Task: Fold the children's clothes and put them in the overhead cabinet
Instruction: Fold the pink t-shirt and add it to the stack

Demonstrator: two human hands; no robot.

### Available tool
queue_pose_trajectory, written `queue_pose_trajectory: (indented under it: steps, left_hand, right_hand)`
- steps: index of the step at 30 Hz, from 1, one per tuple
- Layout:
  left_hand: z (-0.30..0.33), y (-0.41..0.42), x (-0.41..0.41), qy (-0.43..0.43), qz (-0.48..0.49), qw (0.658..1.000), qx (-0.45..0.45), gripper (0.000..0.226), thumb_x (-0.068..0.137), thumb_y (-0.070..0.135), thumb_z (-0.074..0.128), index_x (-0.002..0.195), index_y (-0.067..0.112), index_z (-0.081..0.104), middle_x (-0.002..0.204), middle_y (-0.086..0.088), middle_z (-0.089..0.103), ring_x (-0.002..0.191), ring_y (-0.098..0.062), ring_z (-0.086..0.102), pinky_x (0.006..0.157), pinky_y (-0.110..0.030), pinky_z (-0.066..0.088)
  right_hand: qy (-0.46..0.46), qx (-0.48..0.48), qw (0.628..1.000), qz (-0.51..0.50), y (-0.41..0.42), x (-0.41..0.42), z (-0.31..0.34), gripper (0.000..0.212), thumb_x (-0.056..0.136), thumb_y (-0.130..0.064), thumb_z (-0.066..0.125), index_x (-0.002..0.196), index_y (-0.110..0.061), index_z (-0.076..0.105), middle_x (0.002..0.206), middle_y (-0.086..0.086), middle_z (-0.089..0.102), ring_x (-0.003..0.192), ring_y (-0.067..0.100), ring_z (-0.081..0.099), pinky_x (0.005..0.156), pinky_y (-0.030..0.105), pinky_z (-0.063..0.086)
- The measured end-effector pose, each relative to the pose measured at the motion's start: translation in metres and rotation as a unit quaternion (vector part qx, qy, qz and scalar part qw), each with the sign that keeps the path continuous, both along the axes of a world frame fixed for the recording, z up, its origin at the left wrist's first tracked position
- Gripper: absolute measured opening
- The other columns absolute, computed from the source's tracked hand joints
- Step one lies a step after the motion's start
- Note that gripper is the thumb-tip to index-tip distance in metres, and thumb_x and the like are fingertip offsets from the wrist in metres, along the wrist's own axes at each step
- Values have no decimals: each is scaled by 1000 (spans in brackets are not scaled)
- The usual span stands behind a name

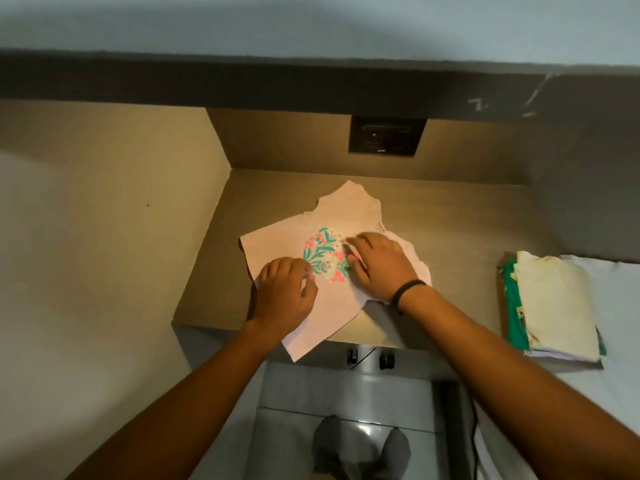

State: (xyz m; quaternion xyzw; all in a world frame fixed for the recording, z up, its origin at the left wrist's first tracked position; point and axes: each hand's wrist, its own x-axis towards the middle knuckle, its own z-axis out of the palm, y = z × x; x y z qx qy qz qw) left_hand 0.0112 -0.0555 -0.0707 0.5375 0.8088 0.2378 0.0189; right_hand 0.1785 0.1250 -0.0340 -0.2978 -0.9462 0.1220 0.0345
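A pale pink child's shirt (277, 240) with a green and pink flower print lies spread on the wooden desk (450, 216), one corner hanging over the front edge. My left hand (284, 292) rests on the shirt's lower left part, fingers curled against the cloth. My right hand (377, 261), a black band on its wrist, presses flat on the shirt just right of the print, fingers together. Whether either hand pinches the cloth I cannot tell. The underside of the dark overhead cabinet (311, 84) runs across the top of the view.
A pile of folded clothes (554, 303), pale yellow on top with green beneath, sits on a white surface at the right. A black wall socket (386, 135) is set in the back panel. A beige side wall (104, 202) closes the desk's left. Chair wheels show below the desk.
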Motion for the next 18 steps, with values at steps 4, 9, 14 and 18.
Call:
queue_pose_trajectory:
  steps: [4, 9, 14, 18]
  left_hand:
    - [-16, 22, 12, -11, 79, 984, -161, 75, 104, 69, 32, 165, 28, 18, 175, -9, 19, 161, -36, 16, 130, -53, 11]
    - [-23, 37, 2, 45, -4, 981, -187, 83, 101, 77, 21, 168, 33, -1, 178, -6, 2, 164, -33, -2, 131, -54, -1]
    - [-9, 63, -6, 50, -116, 973, -191, 78, 102, 78, 19, 168, 39, 8, 178, -1, 1, 164, -29, -6, 131, -51, -7]
    - [-13, 68, 23, 17, -8, 981, -191, 82, 100, 79, 15, 168, 35, 5, 178, -3, -3, 164, -31, -8, 130, -54, -9]
  right_hand:
    - [-88, -18, 994, 63, 40, -2, -28, 65, 105, -57, 22, 163, -27, 22, 170, 7, 20, 156, 30, 19, 127, 47, 18]
    - [-60, -6, 996, -64, 13, 18, -41, 64, 106, -57, 14, 164, -33, 8, 173, -1, 5, 159, 26, 5, 129, 46, 7]
    - [-64, -26, 974, -214, -32, 47, -46, 69, 104, -59, 13, 165, -28, 5, 173, 3, 0, 159, 30, 0, 128, 51, 3]
    - [-56, -23, 978, -199, -14, 56, -33, 75, 103, -66, 17, 164, -23, 17, 172, 4, 12, 159, 30, -1, 126, 50, -2]
